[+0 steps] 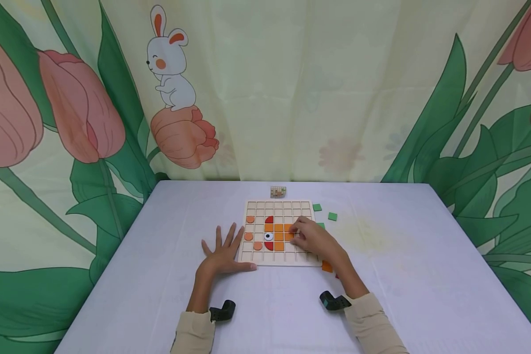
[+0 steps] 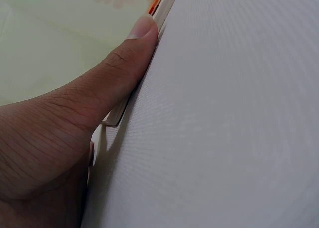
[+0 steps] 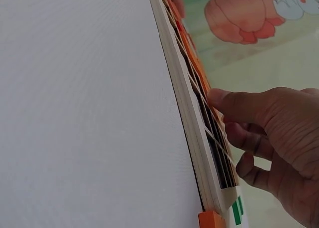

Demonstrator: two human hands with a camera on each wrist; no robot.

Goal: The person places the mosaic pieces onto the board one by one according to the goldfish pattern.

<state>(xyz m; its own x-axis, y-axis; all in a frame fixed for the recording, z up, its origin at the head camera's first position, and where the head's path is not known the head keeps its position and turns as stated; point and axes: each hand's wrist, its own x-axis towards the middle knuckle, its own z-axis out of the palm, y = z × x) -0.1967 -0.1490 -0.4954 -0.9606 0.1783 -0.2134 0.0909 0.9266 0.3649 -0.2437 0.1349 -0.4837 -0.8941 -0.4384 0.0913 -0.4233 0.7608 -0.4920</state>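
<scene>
A pale wooden grid board (image 1: 253, 259) lies on the table. In its cells sit orange square tiles (image 1: 279, 237), a white eye tile (image 1: 268, 236), red curved tiles (image 1: 269, 246) and round peach tiles (image 1: 249, 236). My left hand (image 1: 223, 258) rests with fingers spread at the board's left front corner; its thumb (image 2: 142, 31) lies along the front edge. Over the right half of the board, my right hand (image 1: 311, 237) pinches an orange tile (image 1: 289, 236) at the end of the orange rows. Its thumb (image 3: 222, 99) meets the orange edge, and the other fingers curl beneath.
Loose green tiles (image 1: 333, 216) lie to the right of the board. Near its front right corner are orange tiles (image 1: 327, 266) and a bit of red, partly behind my right arm. A small patterned piece (image 1: 278, 192) stands behind the board, before a printed curtain (image 1: 292, 98).
</scene>
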